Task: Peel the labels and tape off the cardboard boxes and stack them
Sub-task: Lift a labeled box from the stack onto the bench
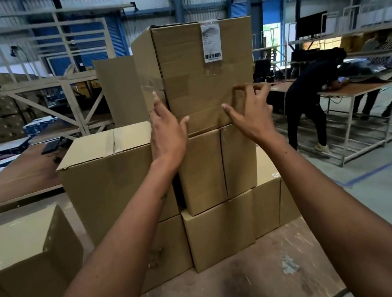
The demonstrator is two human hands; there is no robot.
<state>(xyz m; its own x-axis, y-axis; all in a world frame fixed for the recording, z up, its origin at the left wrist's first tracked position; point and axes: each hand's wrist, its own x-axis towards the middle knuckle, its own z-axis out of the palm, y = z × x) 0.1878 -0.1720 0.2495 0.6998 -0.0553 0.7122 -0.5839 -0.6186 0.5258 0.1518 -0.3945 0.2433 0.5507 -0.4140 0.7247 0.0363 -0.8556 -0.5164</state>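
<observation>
A tall cardboard box (204, 75) tops the stack, with a white barcode label (211, 42) high on its front face and clear tape (213, 117) across the lower front. My left hand (166, 130) rests on the box's lower left front corner, fingers straight along the side and thumb on the front. My right hand (250, 109) touches the lower right of the front face. Its fingertips are bent against the tape's edge and its thumb is spread apart on the tape. The middle box (203, 170) and a bottom box (219, 234) sit below.
A wide box (107, 177) stands left of the stack and another box (23, 265) at the near left, all on a worn wooden table (238, 290). A person in dark clothes (310, 97) bends over a table at the right. Metal racks stand behind.
</observation>
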